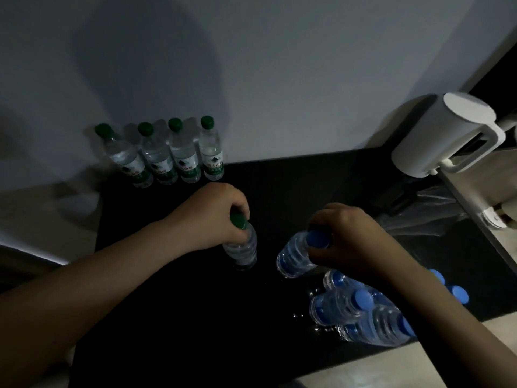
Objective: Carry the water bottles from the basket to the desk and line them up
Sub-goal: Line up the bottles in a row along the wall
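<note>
Several green-capped water bottles (184, 156) stand in a row along the wall at the back of the black desk (195, 317). My left hand (215, 217) grips the neck of another green-capped bottle (242, 249), which stands upright near the middle of the desk. My right hand (352, 239) holds a blue-capped bottle (293, 254) by its cap, tilted. Several more blue-capped bottles (361, 312) cluster at the desk's front right, partly hidden under my right forearm. No basket is in view.
A white kettle-like appliance (447, 135) stands at the back right of the desk. Crumpled clear plastic (430, 211) lies beside it. A pale wall (251, 65) runs behind the desk, and light flooring (419, 359) shows at the lower right.
</note>
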`<action>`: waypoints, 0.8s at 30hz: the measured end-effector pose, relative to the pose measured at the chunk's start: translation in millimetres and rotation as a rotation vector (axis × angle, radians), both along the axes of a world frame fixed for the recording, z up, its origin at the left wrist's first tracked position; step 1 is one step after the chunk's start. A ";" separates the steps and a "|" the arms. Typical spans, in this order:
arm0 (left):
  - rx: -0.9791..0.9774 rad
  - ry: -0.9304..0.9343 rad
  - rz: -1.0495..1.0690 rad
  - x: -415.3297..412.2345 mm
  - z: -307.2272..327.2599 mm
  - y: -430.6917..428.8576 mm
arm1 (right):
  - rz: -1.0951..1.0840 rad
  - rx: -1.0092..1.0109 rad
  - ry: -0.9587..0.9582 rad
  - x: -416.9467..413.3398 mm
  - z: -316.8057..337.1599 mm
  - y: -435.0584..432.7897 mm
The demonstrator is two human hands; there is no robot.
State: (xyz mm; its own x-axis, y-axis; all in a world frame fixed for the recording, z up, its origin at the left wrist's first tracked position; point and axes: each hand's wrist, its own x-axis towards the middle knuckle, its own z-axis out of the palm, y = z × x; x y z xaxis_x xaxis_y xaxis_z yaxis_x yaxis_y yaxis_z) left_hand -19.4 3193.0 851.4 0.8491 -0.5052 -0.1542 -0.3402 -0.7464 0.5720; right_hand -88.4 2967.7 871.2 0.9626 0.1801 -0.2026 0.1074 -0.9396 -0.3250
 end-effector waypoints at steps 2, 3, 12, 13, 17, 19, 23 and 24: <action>-0.004 -0.018 0.002 16.5 5.0 -1.2 | 0.015 -0.002 0.010 13.9 5.5 -3.4; -0.008 -0.028 0.004 24.8 6.6 -1.8 | 0.026 0.002 0.010 20.9 7.5 -5.2; -0.008 -0.045 0.063 94.6 5.5 -5.2 | 0.076 0.021 0.014 85.5 7.4 -12.2; 0.000 -0.039 0.059 102.2 4.1 -6.2 | 0.081 0.023 0.024 92.0 6.8 -13.3; 0.005 -0.031 0.041 131.4 -5.5 -10.6 | 0.098 0.019 0.019 114.2 1.9 -17.6; 0.006 -0.051 0.036 145.2 -10.3 -13.1 | 0.107 0.015 0.003 124.3 -1.2 -20.2; 0.037 -0.080 -0.006 173.9 -13.6 -20.5 | 0.107 0.020 0.022 142.6 -2.9 -25.5; 0.056 -0.084 -0.017 181.1 -14.6 -22.6 | 0.107 0.020 0.024 146.5 -3.6 -26.8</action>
